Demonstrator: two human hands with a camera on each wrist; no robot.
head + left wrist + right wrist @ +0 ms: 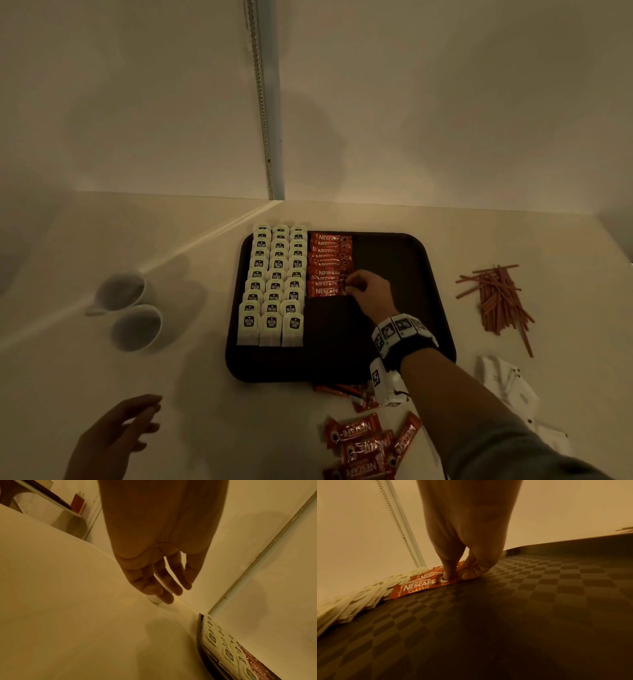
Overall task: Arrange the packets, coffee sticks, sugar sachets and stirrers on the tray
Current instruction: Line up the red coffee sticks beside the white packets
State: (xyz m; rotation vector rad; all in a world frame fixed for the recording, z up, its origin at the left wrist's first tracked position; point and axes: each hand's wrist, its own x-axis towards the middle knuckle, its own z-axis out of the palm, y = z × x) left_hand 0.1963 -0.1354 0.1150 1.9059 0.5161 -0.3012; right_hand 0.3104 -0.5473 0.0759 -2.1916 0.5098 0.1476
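Observation:
A dark tray (394,260) holds three columns of white tea packets (274,284) and, beside them, a column of orange coffee sticks (329,260). My right hand (349,284) pinches the right end of the nearest coffee stick (325,292), which lies flat on the tray. In the right wrist view the thumb and fingers of the right hand (453,578) close on that coffee stick (418,588), beside the tea packets (359,596). My left hand (144,418) hovers open over the table, left of the tray, holding nothing. The left wrist view shows the left hand (171,592) with relaxed fingers.
Loose coffee sticks (366,445) lie on the table in front of the tray. A pile of brown stirrers (496,298) and white sugar sachets (507,383) lie to its right. Two white cups (120,291) stand at the left. The tray's right half (539,601) is bare.

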